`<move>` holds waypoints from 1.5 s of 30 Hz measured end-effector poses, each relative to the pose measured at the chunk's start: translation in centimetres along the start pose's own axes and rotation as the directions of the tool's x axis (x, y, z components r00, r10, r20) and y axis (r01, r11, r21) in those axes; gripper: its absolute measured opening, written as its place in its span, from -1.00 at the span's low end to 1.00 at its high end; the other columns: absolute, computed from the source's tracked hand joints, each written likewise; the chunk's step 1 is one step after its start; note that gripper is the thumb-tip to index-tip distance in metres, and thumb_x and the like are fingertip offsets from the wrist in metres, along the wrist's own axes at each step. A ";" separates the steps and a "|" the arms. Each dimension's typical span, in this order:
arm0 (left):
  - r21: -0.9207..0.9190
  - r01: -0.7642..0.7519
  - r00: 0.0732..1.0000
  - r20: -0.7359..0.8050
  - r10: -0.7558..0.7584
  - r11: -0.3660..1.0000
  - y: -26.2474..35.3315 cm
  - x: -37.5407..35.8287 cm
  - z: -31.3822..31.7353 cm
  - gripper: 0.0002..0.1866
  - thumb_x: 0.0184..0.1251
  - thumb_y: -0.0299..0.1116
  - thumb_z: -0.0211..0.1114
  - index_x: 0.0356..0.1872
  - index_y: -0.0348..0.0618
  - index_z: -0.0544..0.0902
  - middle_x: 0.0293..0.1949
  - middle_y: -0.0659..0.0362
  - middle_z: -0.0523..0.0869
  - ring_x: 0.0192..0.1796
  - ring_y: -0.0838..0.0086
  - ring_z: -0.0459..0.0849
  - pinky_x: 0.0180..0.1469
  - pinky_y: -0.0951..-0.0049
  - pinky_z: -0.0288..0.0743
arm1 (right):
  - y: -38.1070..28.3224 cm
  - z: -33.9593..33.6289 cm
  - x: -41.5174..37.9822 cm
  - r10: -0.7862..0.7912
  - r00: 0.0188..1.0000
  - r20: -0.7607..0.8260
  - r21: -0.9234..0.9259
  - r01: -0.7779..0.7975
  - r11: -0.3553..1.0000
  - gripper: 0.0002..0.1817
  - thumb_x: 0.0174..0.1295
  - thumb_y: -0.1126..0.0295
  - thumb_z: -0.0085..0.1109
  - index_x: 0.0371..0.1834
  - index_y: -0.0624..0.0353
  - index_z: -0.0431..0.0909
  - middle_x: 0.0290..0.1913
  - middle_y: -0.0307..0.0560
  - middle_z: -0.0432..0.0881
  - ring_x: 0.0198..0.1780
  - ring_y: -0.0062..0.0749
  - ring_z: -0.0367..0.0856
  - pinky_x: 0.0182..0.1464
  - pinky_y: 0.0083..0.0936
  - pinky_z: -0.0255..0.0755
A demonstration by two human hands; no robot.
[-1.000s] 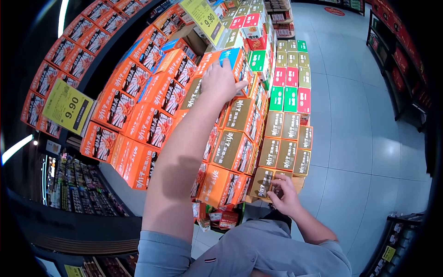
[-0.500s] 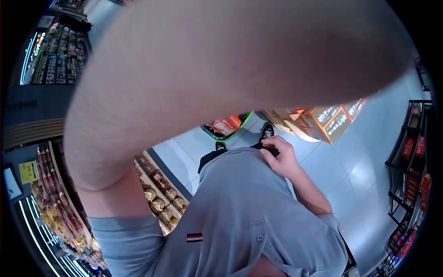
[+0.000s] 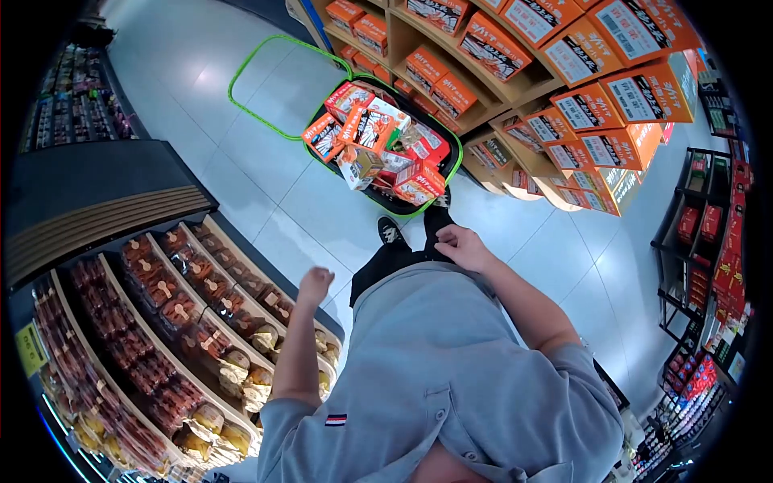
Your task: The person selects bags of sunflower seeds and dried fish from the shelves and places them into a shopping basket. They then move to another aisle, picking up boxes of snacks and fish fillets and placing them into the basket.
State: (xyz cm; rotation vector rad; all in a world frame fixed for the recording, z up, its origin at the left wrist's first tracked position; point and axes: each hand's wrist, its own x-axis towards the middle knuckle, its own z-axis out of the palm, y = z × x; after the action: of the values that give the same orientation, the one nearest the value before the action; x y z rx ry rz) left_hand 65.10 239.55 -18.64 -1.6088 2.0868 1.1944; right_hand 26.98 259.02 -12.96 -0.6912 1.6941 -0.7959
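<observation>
My left hand (image 3: 316,285) hangs at the left of my body beside the slanted food display, its fingers curled in, with nothing seen in it. Near my waist, my right hand (image 3: 463,247) is loosely bent, thumb and fingers a little apart, and empty. Beyond my feet stands a black shopping basket with a green rim (image 3: 457,153). It is heaped with orange-and-white boxes (image 3: 369,129) and a red package (image 3: 429,146). The basket's green handle (image 3: 266,40) is folded out to the left. Neither hand touches the basket.
Wooden shelving (image 3: 515,87) with stacked orange boxes (image 3: 592,109) rises at the upper right. Trays of packaged food (image 3: 165,290) slope along the left. A black rack (image 3: 662,241) with red packages stands at the right. Pale floor tiles (image 3: 302,225) show around my shoes (image 3: 390,232).
The large arm that covered the upper view has dropped to my left side, uncovering the basket and shelves. My right hand stays near my waist.
</observation>
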 end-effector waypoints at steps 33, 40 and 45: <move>-0.937 0.256 0.959 0.215 -0.186 0.236 20.2 30.1 4.9 -0.40 0.19 -0.10 0.40 0.11 -0.31 0.44 0.03 0.05 0.59 0.07 0.38 0.57 0.15 0.40 0.39 | 3.7 -6.2 42.3 0.383 0.901 0.205 0.315 -0.431 0.846 -0.43 0.10 0.06 0.35 0.07 0.24 0.53 -0.08 -0.14 0.61 -0.10 -0.50 0.54 -0.08 -0.49 0.45; -0.949 0.305 0.939 0.287 -0.189 0.074 19.3 31.0 4.5 -0.49 0.18 -0.26 0.41 0.10 -0.21 0.46 0.00 0.16 0.64 0.07 0.45 0.60 0.13 0.45 0.42 | 3.5 -6.5 40.6 0.311 0.943 0.122 0.333 -0.334 0.882 -0.48 0.09 0.13 0.37 0.01 0.28 0.55 -0.16 -0.14 0.63 -0.15 -0.51 0.56 -0.11 -0.55 0.41; -0.947 0.308 0.947 0.314 -0.064 -0.094 19.1 31.0 4.6 -0.51 0.20 -0.27 0.35 0.13 -0.17 0.45 -0.02 0.15 0.65 0.03 0.40 0.63 0.12 0.31 0.49 | 3.8 -7.2 38.5 0.365 0.924 0.119 0.378 -0.382 0.843 -0.37 0.05 0.12 0.40 0.08 0.34 0.46 -0.07 -0.03 0.61 -0.08 -0.39 0.60 -0.03 -0.50 0.47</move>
State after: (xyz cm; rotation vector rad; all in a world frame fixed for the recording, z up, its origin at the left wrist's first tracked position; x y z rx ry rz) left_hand 35.68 222.58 -32.51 -1.8969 0.3369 2.9776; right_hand 10.46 232.48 -36.92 -0.0875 1.4989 -0.8005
